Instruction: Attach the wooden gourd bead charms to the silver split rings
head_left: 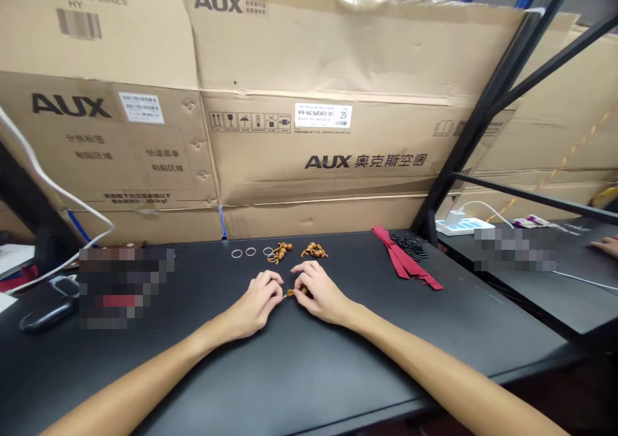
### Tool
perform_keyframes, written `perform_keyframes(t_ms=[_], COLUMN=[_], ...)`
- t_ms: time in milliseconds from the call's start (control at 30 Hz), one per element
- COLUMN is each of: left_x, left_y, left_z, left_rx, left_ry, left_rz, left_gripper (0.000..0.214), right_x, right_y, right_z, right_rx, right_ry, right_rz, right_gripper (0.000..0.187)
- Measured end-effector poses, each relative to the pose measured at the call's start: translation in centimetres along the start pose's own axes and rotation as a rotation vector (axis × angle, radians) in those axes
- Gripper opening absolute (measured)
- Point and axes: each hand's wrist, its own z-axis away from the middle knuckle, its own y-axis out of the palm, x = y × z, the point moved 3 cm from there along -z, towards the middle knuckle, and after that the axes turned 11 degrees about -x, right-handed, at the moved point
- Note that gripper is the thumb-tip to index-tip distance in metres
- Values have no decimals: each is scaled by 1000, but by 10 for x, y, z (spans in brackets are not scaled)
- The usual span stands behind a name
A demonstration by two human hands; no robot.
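Low over the middle of the black surface [232, 384], the left hand [261, 301] and right hand [321, 295] face each other, nearly touching. The left grip has thumb and forefinger together, seemingly pinched on a thin silvery piece [284, 296]. The right grip is clamped on a brown beaded charm [290, 292], mostly covered by the fingers; its end shows between the hands, right beside the silvery piece. Whether the two are joined cannot be told.

Both pieces are small and held only at the fingertips, so a loose pinch could let either slip, and a round bead could roll off. Tugging hard could strain or fray the charm's cord. Just beyond the fingers lie another beaded charm [282, 250], close against a metal ring [268, 251], and a further beaded cluster [315, 250]; a knuckle pushed forward could scatter them, along with the left ring [236, 254] and the middle ring [250, 252].

No tray or bowl holds these parts; they lie loose, as do the red strips [403, 255] beside a black tangled pile [410, 246]. Printed cardboard [309, 56] stands behind; whether it encloses anything is hidden.
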Motion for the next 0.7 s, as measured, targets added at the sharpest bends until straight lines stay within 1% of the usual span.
perform_keyframes(t_ms=[67,133,267,367,433,533,633,700], left_x=[4,9,18,20,20,21,23,25], left_y=[-3,-8,-18,-21,-18,-10,-2,-1], left_z=[2,3,4,5,6,7,6,6], left_rx=[-10,-8,21,-3,-29,-52,-41,-36], left_ry=[83,113,69,13,-15,-29,-27,-36], left_rz=[-67,-102,-89,-106,-126,-154,-168,-172], left_gripper=[18,17,13,12,15,11,11,14], right_x=[-4,-9,-17,-17,-15,-8,-4,-5], right_y=[-3,-6,-10,-10,-9,-7,-3,-1], right_z=[0,1,3,4,4,4,5,4], right_rx=[27,52,102,128,141,152,162,160], right_ry=[8,20,15,13,22,23,17,30], right_rz=[26,33,23,11,-7,-56,-99,-115], right_gripper=[2,11,27,25,19,15,15,14])
